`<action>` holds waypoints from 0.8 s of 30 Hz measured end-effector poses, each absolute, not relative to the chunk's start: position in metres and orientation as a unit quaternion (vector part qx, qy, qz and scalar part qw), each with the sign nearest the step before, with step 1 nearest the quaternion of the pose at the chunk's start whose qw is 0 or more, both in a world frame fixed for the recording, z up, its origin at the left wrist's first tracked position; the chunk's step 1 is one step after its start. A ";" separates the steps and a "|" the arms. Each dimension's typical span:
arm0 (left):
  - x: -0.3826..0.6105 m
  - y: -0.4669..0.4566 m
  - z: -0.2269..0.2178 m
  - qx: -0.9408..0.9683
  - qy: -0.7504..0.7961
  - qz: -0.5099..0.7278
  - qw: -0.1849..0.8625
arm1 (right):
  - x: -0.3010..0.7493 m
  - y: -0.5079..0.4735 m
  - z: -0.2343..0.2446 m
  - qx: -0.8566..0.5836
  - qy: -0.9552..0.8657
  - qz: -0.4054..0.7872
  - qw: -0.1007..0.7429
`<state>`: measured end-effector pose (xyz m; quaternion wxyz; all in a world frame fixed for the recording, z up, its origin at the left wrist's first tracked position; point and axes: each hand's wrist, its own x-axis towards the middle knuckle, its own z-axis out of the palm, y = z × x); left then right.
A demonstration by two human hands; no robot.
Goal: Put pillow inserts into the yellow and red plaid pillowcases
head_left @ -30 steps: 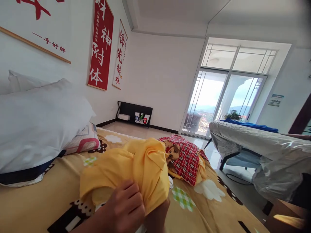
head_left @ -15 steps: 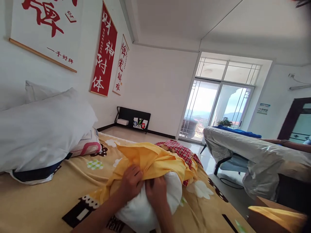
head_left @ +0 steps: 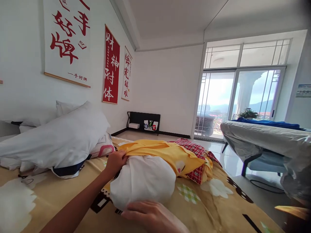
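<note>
We pinched left edge of yellow cover (head_left: pixel 157 150) between fingers (head_left: pixel 123 155) of left hand (head_left: pixel 116 163). Right hand (head_left: pixel 155 215): fingers extended, close together, laid against near side of white pillow (head_left: pixel 148 181); couldn't see thumb clearly. Pillow lay on patterned bedspread (head_left: pixel 73 207) in front of us, far side under cover, near side bare. Red plaid cloth (head_left: pixel 188 144) just beyond cover, to right. Larger white pillow (head_left: pixel 73 139) left of our left hand. Farther out: black rack (head_left: pixel 143 121) by wall.
</note>
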<state>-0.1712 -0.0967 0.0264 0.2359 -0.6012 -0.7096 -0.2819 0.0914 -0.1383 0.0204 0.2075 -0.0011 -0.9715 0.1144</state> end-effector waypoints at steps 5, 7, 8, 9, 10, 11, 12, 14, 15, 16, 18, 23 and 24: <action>-0.190 -0.101 0.035 -0.570 -0.732 -0.292 0.233 | 0.119 -0.136 0.030 -0.055 -0.969 0.130 0.201; -0.201 -0.100 0.037 -0.552 -0.733 -0.335 0.211 | 0.113 -0.126 0.027 -0.133 -0.967 0.110 0.188; -0.207 -0.099 0.037 -0.546 -0.730 -0.363 0.194 | 0.105 -0.118 0.023 -0.159 -0.965 0.108 0.177; -0.212 -0.098 0.036 -0.543 -0.723 -0.388 0.176 | 0.094 -0.109 0.017 -0.167 -0.966 0.113 0.164; -0.217 -0.098 0.034 -0.545 -0.716 -0.407 0.160 | 0.082 -0.100 0.010 -0.162 -0.967 0.120 0.157; -0.221 -0.098 0.032 -0.549 -0.707 -0.419 0.150 | 0.068 -0.091 0.002 -0.153 -0.967 0.122 0.162; -0.223 -0.100 0.029 -0.556 -0.700 -0.425 0.144 | 0.054 -0.083 -0.007 -0.147 -0.965 0.116 0.181; -0.225 -0.105 0.022 -0.574 -0.684 -0.428 0.138 | 0.028 -0.071 -0.030 -0.140 -0.957 0.081 0.241; -0.223 -0.109 0.017 -0.587 -0.669 -0.433 0.138 | 0.016 -0.067 -0.042 -0.138 -0.952 0.058 0.266; -0.220 -0.113 0.013 -0.602 -0.648 -0.443 0.145 | 0.005 -0.066 -0.055 -0.131 -0.949 0.034 0.284; -0.209 -0.121 0.003 -0.628 -0.588 -0.476 0.182 | -0.013 -0.065 -0.083 -0.115 -0.941 -0.010 0.319; -0.153 -0.141 0.000 -0.690 -0.405 -0.521 0.299 | -0.029 -0.064 -0.139 -0.177 -0.829 -0.108 0.519; -0.141 -0.146 0.004 -0.704 -0.375 -0.520 0.305 | -0.025 -0.064 -0.141 -0.190 -0.825 -0.116 0.520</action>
